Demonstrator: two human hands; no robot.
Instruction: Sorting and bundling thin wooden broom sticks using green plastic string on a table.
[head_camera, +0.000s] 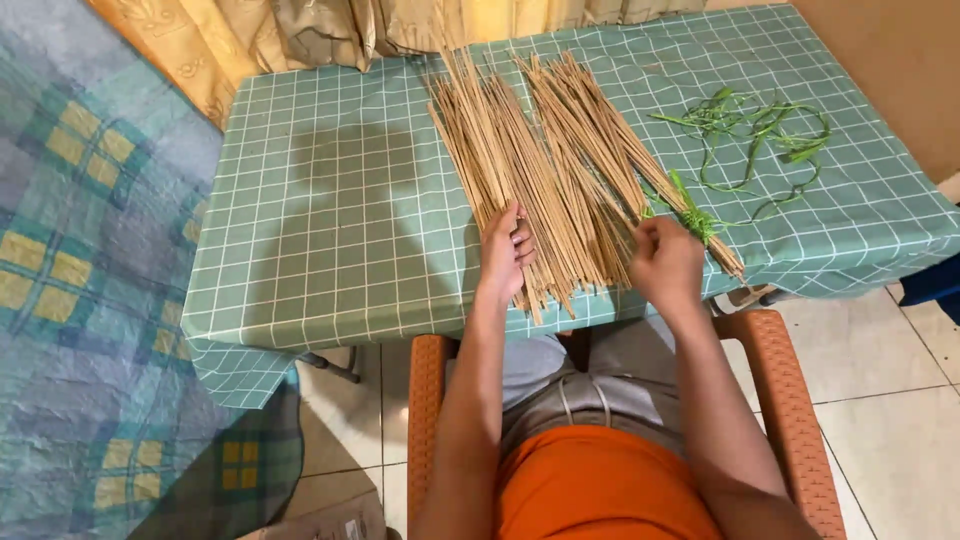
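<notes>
Thin tan sticks (540, 170) are being sorted on the green checked tablecloth (330, 200), most lying loose in a wide fan across the table's near middle. One small bundle (700, 235) appears already tied with a green strip (690, 212); it is being pinched shut by the right hand (667, 265). The near stick ends are being pressed by the left hand (503, 250), fingers curled, while spare green strips (760, 135) are lying unused at the far right.

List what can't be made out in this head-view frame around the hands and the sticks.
- Right hand: seen from the back, so its fingertips and its grip are hidden.
- Left hand: palm down on the sticks; whatever lies under it is covered.
- Sticks' far ends: lost under the curtain.
- Green strips: too thin to tell material.
- Table legs: mostly hidden by the cloth.
</notes>
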